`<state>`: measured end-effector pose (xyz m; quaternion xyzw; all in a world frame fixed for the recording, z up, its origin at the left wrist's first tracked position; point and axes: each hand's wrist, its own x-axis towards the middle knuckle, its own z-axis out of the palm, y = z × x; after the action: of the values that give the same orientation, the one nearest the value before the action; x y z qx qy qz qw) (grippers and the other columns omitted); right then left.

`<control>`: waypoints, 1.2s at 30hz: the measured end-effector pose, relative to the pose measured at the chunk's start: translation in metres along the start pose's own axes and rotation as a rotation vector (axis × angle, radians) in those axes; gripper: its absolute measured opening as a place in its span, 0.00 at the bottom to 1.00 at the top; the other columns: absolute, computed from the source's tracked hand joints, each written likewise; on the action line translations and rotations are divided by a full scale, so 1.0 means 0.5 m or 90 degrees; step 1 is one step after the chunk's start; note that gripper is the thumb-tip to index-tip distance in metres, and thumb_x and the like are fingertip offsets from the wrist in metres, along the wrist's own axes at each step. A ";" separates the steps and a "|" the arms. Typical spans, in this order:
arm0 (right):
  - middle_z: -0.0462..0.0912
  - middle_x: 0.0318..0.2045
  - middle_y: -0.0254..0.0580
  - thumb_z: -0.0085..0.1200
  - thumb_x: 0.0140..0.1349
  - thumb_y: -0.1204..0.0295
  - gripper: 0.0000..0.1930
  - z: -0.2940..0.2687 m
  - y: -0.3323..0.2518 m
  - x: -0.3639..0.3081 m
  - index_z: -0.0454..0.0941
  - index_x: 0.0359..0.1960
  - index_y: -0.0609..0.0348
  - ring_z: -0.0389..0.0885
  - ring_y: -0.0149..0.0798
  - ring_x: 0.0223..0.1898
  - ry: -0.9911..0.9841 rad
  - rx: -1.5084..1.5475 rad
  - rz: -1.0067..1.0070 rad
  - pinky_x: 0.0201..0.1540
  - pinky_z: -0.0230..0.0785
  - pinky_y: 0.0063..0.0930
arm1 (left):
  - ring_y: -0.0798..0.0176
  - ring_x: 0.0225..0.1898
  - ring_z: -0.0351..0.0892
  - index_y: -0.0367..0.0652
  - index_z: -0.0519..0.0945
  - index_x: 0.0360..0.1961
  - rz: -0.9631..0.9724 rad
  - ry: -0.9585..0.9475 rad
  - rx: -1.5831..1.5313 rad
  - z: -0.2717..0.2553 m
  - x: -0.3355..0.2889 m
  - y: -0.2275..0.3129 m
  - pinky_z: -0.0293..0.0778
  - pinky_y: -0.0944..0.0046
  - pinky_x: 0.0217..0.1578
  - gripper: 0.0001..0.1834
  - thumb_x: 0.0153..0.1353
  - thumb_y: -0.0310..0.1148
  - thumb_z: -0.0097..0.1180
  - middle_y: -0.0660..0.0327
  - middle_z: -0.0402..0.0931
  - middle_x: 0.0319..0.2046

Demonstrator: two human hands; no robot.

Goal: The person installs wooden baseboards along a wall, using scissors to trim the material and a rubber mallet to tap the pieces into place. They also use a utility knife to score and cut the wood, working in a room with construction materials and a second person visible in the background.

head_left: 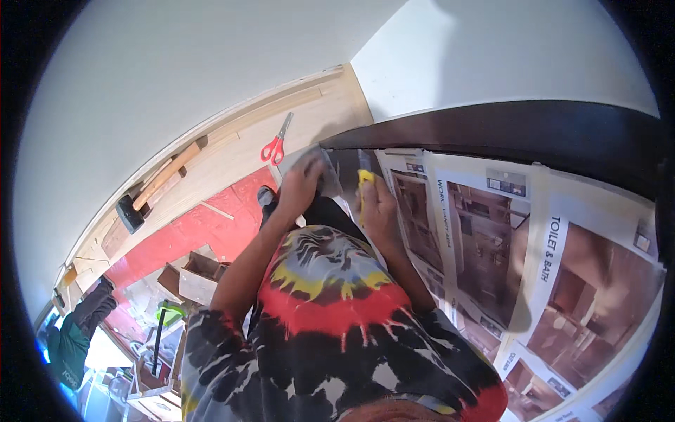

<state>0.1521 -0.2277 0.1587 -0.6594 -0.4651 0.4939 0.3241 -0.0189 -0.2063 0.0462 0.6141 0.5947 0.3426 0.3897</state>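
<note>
My left hand (pixel 301 181) presses flat on the edge of a grey sheet (pixel 336 169) at the corner of a dark brown panel (pixel 506 126) covered with printed paper pages (pixel 492 239). My right hand (pixel 380 211) is closed around a small yellow tool (pixel 365 176), its tip against the sheet beside the left hand. Both forearms reach up from my tie-dye shirt (pixel 330 316).
Red-handled scissors (pixel 276 144) lie on the light wood floor (pixel 309 116) just left of the hands. A mallet with a wooden handle (pixel 151 190) lies further left. A red mat (pixel 204 225), open wooden boxes (pixel 193 274) and clutter sit at lower left. White walls rise behind.
</note>
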 end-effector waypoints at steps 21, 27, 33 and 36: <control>0.78 0.28 0.36 0.48 0.69 0.65 0.17 -0.046 -0.176 0.032 0.71 0.55 0.60 0.74 0.26 0.19 -0.133 -0.048 0.081 0.17 0.68 0.21 | 0.56 0.56 0.74 0.36 0.73 0.58 -0.134 0.024 -0.469 0.010 0.079 0.008 0.65 0.62 0.58 0.21 0.68 0.36 0.48 0.49 0.77 0.53; 0.82 0.40 0.52 0.50 0.62 0.68 0.20 0.069 -0.237 0.301 0.73 0.56 0.50 0.83 0.52 0.37 -0.338 -0.786 -0.347 0.42 0.76 0.43 | 0.66 0.37 0.79 0.35 0.80 0.44 -0.163 0.330 -0.252 -0.153 -0.037 -0.070 0.73 0.65 0.43 0.14 0.68 0.36 0.51 0.57 0.82 0.34; 0.82 0.41 0.53 0.50 0.59 0.68 0.15 0.091 -0.238 0.369 0.77 0.48 0.55 0.79 0.56 0.46 -0.576 -1.247 -0.360 0.51 0.70 0.49 | 0.50 0.34 0.80 0.39 0.81 0.38 -0.111 0.489 0.064 -0.245 -0.062 -0.221 0.75 0.55 0.36 0.13 0.64 0.39 0.55 0.51 0.80 0.31; 0.82 0.40 0.54 0.49 0.59 0.68 0.14 0.073 -0.219 0.384 0.78 0.45 0.57 0.79 0.56 0.45 -0.680 -1.306 -0.378 0.49 0.71 0.49 | 0.50 0.33 0.79 0.42 0.81 0.33 -0.123 0.572 0.113 -0.255 -0.055 -0.241 0.76 0.54 0.33 0.13 0.62 0.42 0.57 0.54 0.79 0.29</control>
<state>0.1007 -0.0106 0.1775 -0.1888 -0.8529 0.0098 -0.4866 -0.1891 -0.2261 -0.0002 0.3777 0.7860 0.4844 0.0699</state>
